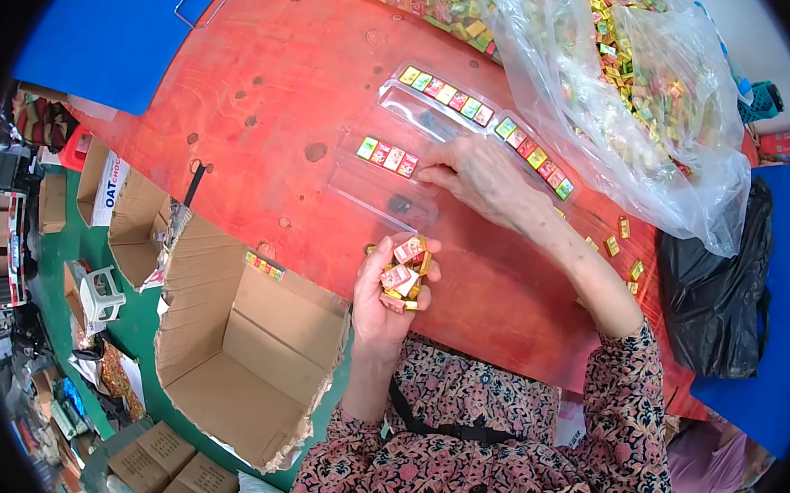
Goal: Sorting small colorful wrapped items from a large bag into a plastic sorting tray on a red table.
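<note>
Left fingers [424, 298] cupped around wrapped pieces [400, 281] | right fingers [441, 176]: grip unclear | pieces likely light, slick (pinch side edges)

Red worktop [296, 79], dotted with dark knots; a blue sheet [93, 52] at its far left corner, a bent wire loop [200, 26] by the sheet's edge. Left: large open cardboard box [240, 386], ragged along its rim, just beside the worktop; smaller open carton [128, 233] beyond it; white plastic stool [102, 294] on green floor [141, 347]; closed brown cartons [159, 469] nearer. Right: black plastic bag [717, 293], partly covering a second blue sheet [786, 265]
</note>
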Motion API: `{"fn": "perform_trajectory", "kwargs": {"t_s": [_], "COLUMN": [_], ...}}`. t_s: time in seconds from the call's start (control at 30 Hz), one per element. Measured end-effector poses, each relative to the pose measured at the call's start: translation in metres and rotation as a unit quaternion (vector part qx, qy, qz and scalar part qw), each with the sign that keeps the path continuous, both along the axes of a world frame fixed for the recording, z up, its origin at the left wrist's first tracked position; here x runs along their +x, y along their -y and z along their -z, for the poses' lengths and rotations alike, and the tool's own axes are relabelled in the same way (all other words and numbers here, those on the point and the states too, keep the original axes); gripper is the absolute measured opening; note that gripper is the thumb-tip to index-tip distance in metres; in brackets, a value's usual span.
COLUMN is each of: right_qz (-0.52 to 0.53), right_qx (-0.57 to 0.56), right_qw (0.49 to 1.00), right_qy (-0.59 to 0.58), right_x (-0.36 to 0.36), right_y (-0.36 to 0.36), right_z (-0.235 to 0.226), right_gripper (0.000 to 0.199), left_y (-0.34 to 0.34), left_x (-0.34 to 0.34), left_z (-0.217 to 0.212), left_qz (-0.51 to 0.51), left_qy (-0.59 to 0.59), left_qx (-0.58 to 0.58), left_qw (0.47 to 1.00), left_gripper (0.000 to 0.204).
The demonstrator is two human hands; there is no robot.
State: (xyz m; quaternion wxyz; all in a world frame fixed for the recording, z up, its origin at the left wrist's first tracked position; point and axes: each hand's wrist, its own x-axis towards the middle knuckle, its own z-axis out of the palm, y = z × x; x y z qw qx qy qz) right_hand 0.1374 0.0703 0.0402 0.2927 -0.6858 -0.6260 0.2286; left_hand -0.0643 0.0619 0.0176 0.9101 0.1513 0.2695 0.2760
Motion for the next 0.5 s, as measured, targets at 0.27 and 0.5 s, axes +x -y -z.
{"fn": "perform_trajectory", "kwargs": {"t_s": [0.27,0.5], "right_qz": [0.013,0.007], "right_qx": [0.002,-0.007], "right_qw": [1.0,0.999], "right_qy": [0.028,0.047], "right_x": [-0.009,-0.0102], "right_y": [-0.0017,-0.0006], "right_z": [0.0067,0.0049], "right_gripper": [0.004,0.008], "left_y": [0.0007,0.0002], "left_x": [0.0023,0.0019], "left_z": [-0.0022,-0.0035], "left_qz": [-0.001,0.002], "left_qy": [0.009,0.001], "left_qx": [0.002,0.008], "left_qw": [1.0,1.0], "left_gripper": [0.034,0.033]}}
